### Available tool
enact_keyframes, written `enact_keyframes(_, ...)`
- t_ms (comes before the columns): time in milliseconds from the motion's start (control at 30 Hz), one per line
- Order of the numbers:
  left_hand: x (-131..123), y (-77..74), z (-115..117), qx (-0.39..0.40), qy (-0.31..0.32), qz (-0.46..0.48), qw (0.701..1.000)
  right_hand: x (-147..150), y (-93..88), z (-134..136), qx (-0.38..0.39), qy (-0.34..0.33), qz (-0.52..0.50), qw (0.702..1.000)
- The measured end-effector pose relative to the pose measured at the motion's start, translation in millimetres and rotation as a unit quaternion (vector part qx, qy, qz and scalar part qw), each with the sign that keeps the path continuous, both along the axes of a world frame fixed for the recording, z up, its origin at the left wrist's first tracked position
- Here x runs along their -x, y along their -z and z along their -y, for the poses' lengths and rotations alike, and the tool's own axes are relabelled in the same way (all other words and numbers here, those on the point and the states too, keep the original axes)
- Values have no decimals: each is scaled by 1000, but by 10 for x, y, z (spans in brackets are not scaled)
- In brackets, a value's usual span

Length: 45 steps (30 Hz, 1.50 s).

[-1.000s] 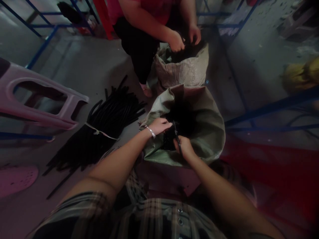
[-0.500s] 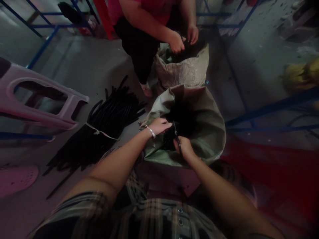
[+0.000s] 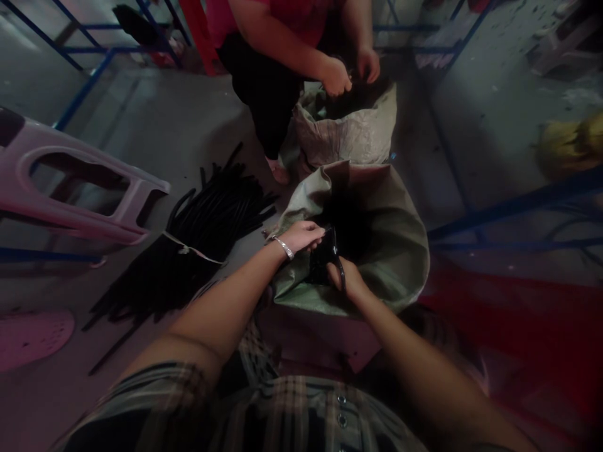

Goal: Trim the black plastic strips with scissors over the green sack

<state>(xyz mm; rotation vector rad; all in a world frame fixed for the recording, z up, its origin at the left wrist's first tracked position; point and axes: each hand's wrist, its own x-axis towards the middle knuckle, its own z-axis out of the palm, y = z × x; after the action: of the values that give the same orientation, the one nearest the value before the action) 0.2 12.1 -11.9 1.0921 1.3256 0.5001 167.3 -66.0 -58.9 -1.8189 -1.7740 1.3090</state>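
Here we are on a concrete floor [image 3: 155, 107], blue metal rack frames [image 3: 85, 88] standing on both sides and a pink plastic stool [image 3: 80, 182] tipped over on its side at the left. Straight ahead, a co-worker [image 3: 277, 37] in a pink top and black trousers has both hands [image 3: 335, 76] at the mouth of a pale woven sack [image 3: 346, 129]. That sack sits right up against a big green woven sack [image 3: 393, 251], rolled open in front of the person. Just left of the green sack, a long bundle of black tubing [image 3: 188, 263] lies on the floor, tied around with a pale cord [image 3: 191, 250].

Now to the hands! The left hand [image 3: 299, 237], a silver bangle [image 3: 284, 248] on its wrist, lies across the top of a dark bundle [image 3: 320, 267] in the sack's mouth, its fingers [image 3: 313, 231] stretched out, not clenched. The right hand [image 3: 347, 279] is just beside it, fingers [image 3: 336, 273] curled closed around a narrow black piece [image 3: 340, 267]. In this gloom, there's no telling whether that piece is a tool or a strip. The dark bundle sits between the hands, inside the sack near its near edge, black and faintly glossy.
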Motion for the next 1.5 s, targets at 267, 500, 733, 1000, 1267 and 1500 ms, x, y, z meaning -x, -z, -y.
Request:
enact_keyframes(267,-12,13,21,-15,32,13,999,-15,-55,21,-36,-77,72,994)
enact_keyframes(500,13,55,36,-58,106,-54,991,-12,-104,32,-60,-88,113,988)
enact_keyframes(733,16,36,55,-66,108,-90,988,-25,-46,33,-68,-52,94,992)
enact_keyframes(1000,0,27,57,-63,89,-95,989,-9,7,59,-51,-3,13,999)
enact_keyframes(1267,65,11,10,-41,118,-59,990,-10,-29,58,-59,19,-7,998)
enact_keyframes(1500,33,-90,35,-8,81,-87,993,-14,0,50,-51,27,-14,998)
